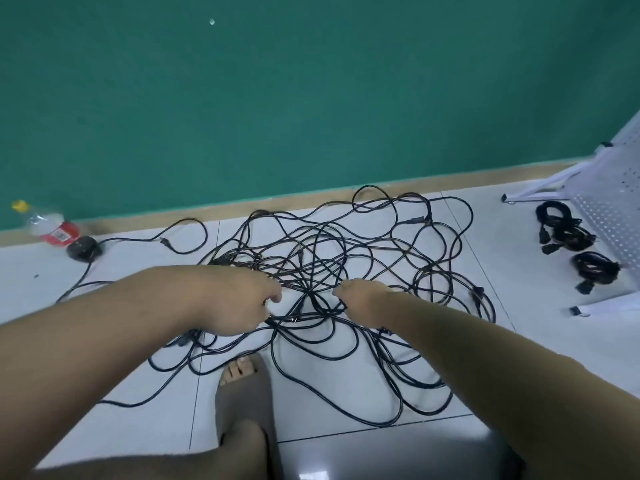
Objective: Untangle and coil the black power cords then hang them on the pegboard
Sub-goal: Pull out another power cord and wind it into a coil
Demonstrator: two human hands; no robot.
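Note:
A large tangle of black power cords (346, 251) sprawls over the white tiled floor in front of me. My left hand (239, 303) reaches into the middle of the tangle, its fingers curled around a cord. My right hand (363, 303) is just to the right of it, fingers curled into the cords and gripping one. Two coiled black cord bundles (561, 226) (594, 268) lie on the floor at the right. The white perforated pegboard (613, 199) leans at the far right edge.
A plastic bottle with a red label (52, 226) lies by the green wall at the left, beside a round black object (83, 249). My foot in a grey slipper (246, 393) stands at the tangle's near edge. White pegboard frame legs (540, 188) rest on the floor.

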